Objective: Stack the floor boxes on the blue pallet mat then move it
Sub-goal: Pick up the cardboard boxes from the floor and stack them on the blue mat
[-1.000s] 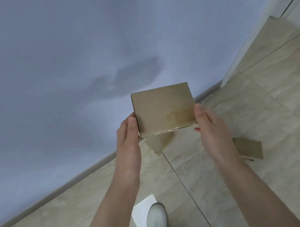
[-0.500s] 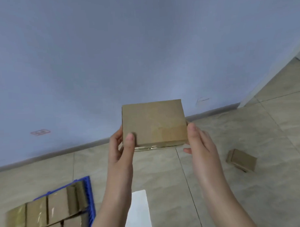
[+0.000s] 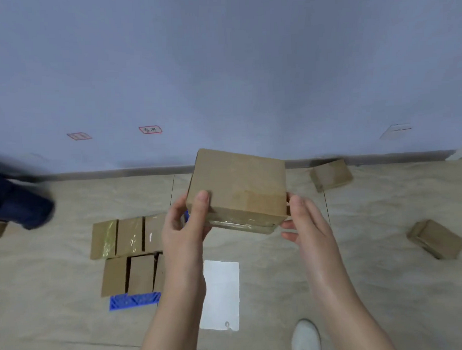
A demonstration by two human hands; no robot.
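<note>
Held clear of the floor: plain brown cardboard box (image 3: pixel 238 186), pinched at opposite ends between left hand (image 3: pixel 183 226) and right hand (image 3: pixel 309 225), fingers closed on it. Just left of the box and below: blue ridged plastic pallet mat (image 3: pixel 134 300), nearly covered by brown taped boxes (image 3: pixel 128 253). Best carried level, lowered flat over those rows, edges squared before letting go. Right of the held box, well apart: two stray brown boxes (image 3: pixel 330 174) on the floor.

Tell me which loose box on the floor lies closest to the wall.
The box at upper right, almost against the baseboard. The other loose box lies farther out, right of the right hand.
</note>
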